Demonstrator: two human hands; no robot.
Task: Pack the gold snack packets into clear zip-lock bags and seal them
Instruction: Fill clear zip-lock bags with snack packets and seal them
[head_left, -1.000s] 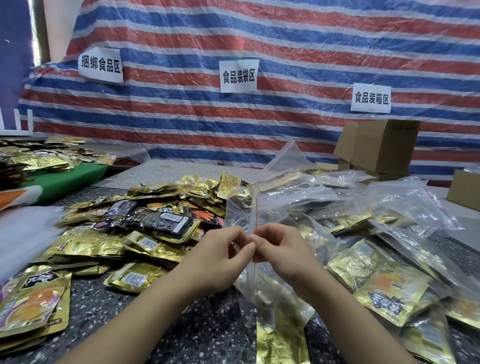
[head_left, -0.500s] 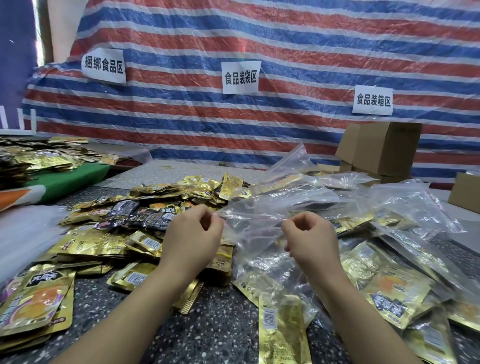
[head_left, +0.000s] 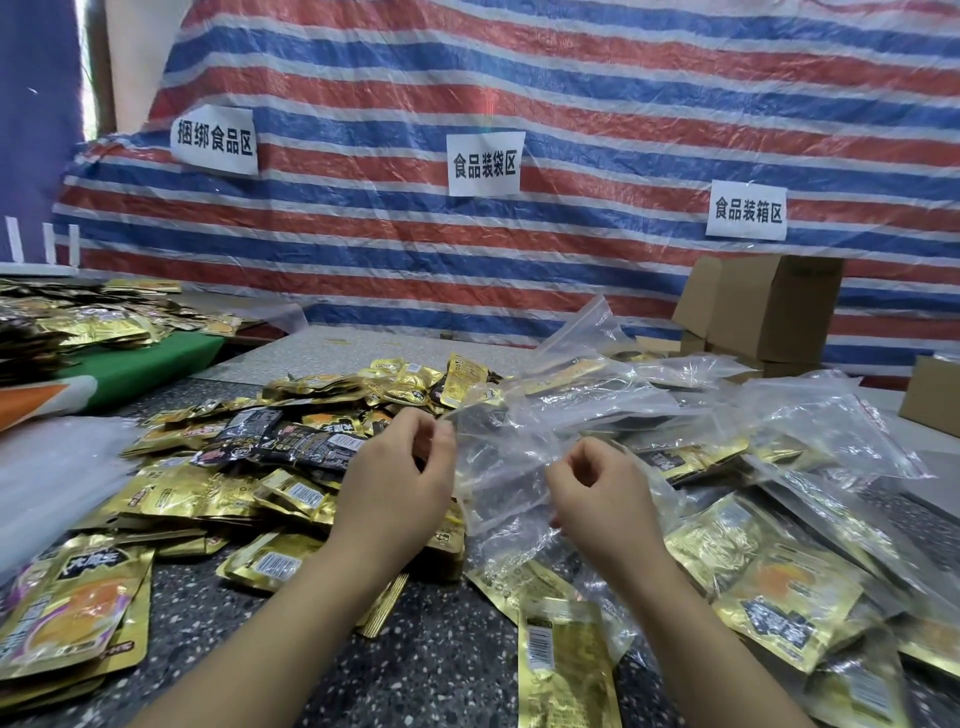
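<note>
two hands raised over a speckled dark tabletop (head_left: 441, 649). left hand (head_left: 397, 483) pinching the left edge of a clear zip-lock bag (head_left: 498, 467), right hand (head_left: 605, 491) with curled fingers gripping its right side, bag stretched between them. loose gold snack packets (head_left: 218, 488) heaped to the left, more inside filled bags (head_left: 779, 561) to the right. cardboard boxes (head_left: 769, 306) behind, against a striped tarp (head_left: 519, 78).

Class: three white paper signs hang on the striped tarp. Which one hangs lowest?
The right-hand sign, above the upright cardboard box; the other two hang higher.
</note>
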